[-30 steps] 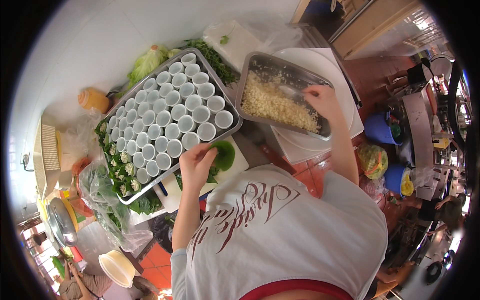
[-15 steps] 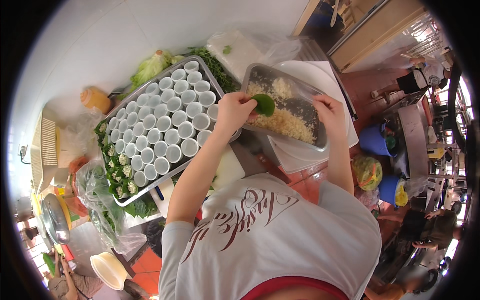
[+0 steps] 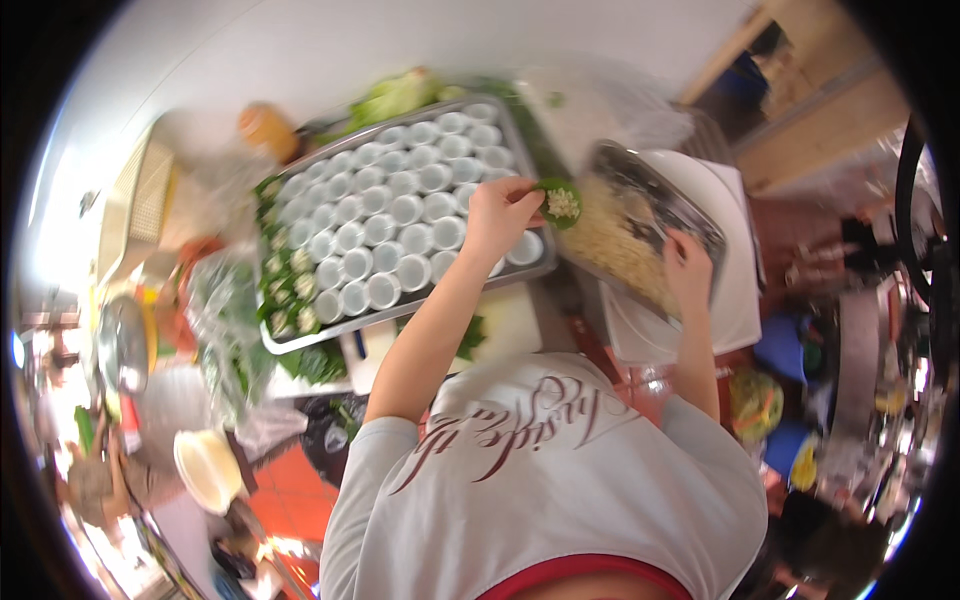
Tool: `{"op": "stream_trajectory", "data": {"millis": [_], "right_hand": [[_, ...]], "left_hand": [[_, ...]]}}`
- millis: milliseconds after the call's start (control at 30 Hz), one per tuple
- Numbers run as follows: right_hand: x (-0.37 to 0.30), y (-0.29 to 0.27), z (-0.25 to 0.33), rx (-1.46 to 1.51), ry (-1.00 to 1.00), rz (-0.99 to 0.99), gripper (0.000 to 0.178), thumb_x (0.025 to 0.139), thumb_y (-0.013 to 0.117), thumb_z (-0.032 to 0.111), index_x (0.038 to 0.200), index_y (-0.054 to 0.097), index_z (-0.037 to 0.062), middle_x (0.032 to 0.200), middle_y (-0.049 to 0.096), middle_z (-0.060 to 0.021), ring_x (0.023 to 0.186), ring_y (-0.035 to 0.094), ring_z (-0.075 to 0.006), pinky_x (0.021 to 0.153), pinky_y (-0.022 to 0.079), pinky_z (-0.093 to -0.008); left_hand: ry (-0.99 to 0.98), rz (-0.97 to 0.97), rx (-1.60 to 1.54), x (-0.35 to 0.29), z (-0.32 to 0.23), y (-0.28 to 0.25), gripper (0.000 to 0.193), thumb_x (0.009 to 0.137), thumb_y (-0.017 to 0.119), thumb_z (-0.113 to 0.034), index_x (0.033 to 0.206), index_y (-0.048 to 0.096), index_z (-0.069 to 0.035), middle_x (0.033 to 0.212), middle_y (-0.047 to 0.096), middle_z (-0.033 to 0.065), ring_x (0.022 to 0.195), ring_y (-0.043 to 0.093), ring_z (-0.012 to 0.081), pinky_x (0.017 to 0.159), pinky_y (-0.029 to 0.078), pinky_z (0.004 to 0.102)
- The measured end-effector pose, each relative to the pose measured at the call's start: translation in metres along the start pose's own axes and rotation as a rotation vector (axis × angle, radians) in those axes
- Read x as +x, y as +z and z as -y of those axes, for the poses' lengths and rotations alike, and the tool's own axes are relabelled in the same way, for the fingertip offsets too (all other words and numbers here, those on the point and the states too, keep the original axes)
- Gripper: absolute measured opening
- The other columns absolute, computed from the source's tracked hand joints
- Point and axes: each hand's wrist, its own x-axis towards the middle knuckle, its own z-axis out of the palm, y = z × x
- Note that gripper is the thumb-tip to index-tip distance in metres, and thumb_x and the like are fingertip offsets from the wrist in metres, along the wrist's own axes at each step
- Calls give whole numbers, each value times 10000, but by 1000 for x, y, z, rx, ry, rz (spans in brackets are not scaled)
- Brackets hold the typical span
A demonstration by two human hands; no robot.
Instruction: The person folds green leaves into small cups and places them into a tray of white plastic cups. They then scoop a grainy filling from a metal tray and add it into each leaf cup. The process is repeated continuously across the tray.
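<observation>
Over the near right corner of one large metal tray (image 3: 300, 345) packed with small white cups (image 3: 412, 208), too many and too blurred to count surely, the left hand (image 3: 500, 215) was closed in a pinch on one green leaf cup (image 3: 560, 202) carrying a pale filling. Beside it on the table, the right hand (image 3: 688, 268) rested in a second, smaller metal tray (image 3: 655, 195) of pale shredded filling (image 3: 615, 245), its fingers curled, though whether they gripped anything could not be told.
</observation>
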Motion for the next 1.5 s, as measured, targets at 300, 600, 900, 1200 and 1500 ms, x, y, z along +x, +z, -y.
{"op": "stream_trajectory", "data": {"millis": [300, 600, 900, 1200, 1500], "right_hand": [[5, -12, -20, -117, -67, -148, 135, 804, 616, 71, 937, 642, 74, 959, 591, -94, 949, 534, -278, 840, 412, -369], [9, -5, 26, -97, -181, -90, 96, 813, 611, 67, 906, 635, 61, 1003, 574, -93, 979, 525, -269, 864, 405, -362], [2, -12, 55, 38, -225, -18, 90, 825, 591, 38, 906, 629, 27, 993, 581, -103, 951, 548, -242, 848, 417, -325], [1, 1, 88, 199, -289, 111, 84, 831, 568, 9, 903, 612, 4, 962, 582, -107, 914, 557, -220, 824, 425, -300], [-3, 31, 131, 374, -371, 300, 92, 793, 582, -11, 879, 611, 8, 895, 592, -105, 832, 576, -231, 759, 452, -306]], "left_hand": [[92, -772, 611, -40, -3, -257, 200, 782, 636, -154, 908, 687, -8, 683, 662, 83, 627, 640, 136, 584, 501, 271], [112, -958, 1435, -49, 18, -311, 167, 738, 628, -218, 860, 727, -158, 852, 648, 65, 824, 599, 277, 749, 477, 375], [166, -951, 1825, -63, 11, -268, 331, 863, 509, -274, 1108, 561, -58, 1055, 522, 115, 994, 482, 302, 824, 380, 439], [117, -337, 1278, -177, 20, -124, 337, 745, 688, -307, 587, 538, -50, 630, 551, 105, 592, 560, 298, 556, 437, 409], [-9, -634, 920, -196, 80, -106, 353, 675, 769, -178, 892, 560, 6, 831, 577, 134, 753, 564, 289, 658, 459, 385]]}}
